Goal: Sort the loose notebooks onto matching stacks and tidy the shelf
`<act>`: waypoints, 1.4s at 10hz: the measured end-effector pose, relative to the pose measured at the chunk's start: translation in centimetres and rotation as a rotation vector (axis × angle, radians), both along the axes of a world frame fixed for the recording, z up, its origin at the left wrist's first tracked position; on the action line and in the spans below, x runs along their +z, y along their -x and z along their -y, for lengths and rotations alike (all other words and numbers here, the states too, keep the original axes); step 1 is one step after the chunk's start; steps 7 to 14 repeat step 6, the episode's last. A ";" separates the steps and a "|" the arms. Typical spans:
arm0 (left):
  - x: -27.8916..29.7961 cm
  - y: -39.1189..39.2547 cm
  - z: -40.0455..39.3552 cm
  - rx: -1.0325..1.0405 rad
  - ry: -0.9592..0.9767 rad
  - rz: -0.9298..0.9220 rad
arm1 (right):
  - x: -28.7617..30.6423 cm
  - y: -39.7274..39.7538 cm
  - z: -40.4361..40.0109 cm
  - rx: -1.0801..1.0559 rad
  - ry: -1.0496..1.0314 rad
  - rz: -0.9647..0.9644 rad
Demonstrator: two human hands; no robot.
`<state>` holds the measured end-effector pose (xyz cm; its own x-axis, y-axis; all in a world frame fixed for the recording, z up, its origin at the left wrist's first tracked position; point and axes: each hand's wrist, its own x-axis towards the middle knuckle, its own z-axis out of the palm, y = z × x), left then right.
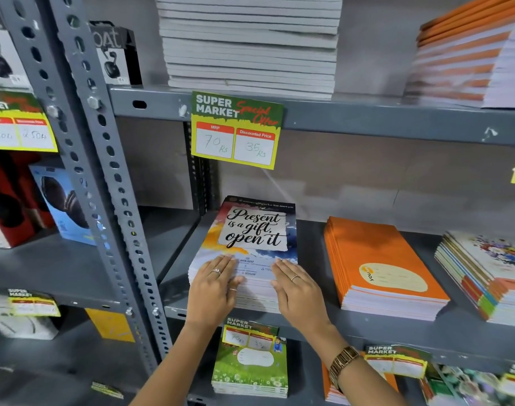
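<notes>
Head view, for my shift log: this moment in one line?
left hand flat on "Present is a gift" stack | right hand flat too | squaring stack

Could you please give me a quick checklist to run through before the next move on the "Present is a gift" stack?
1. Left hand flat on the "Present is a gift" stack: ok.
2. Right hand flat beside it: ok.
3. Stack edges squared: not ok, lower books step out at the front.
4. Gap to the orange stack: ok, apart.
5. Price tag readable: ok.
6. Multicoloured stack tidy: cannot tell, blurred.
</notes>
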<state>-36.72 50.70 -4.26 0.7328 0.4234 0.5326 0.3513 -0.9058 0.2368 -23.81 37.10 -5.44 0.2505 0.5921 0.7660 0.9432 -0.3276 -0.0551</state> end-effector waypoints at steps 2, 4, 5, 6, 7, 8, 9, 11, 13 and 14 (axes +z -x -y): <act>-0.2 0.0 -0.1 -0.006 0.011 0.000 | -0.1 0.1 -0.2 0.007 -0.009 -0.037; -0.7 -0.2 -0.1 0.015 -0.002 0.034 | 0.3 0.4 0.1 -0.005 0.055 -0.065; -0.3 -0.6 1.0 0.059 -0.016 0.053 | 0.6 -0.2 1.1 -0.044 0.129 -0.031; 1.4 -2.2 2.9 0.038 -0.064 0.136 | 1.3 -0.7 2.5 -0.116 0.029 -0.087; 1.4 -2.2 2.9 0.038 -0.064 0.136 | 1.3 -0.7 2.5 -0.116 0.029 -0.087; 1.4 -2.2 2.9 0.038 -0.064 0.136 | 1.3 -0.7 2.5 -0.116 0.029 -0.087; 1.4 -2.2 2.9 0.038 -0.064 0.136 | 1.3 -0.7 2.5 -0.116 0.029 -0.087; 1.4 -2.2 2.9 0.038 -0.064 0.136 | 1.3 -0.7 2.5 -0.116 0.029 -0.087; 1.4 -2.2 2.9 0.038 -0.064 0.136 | 1.3 -0.7 2.5 -0.116 0.029 -0.087; 1.4 -2.2 2.9 0.038 -0.064 0.136 | 1.3 -0.7 2.5 -0.116 0.029 -0.087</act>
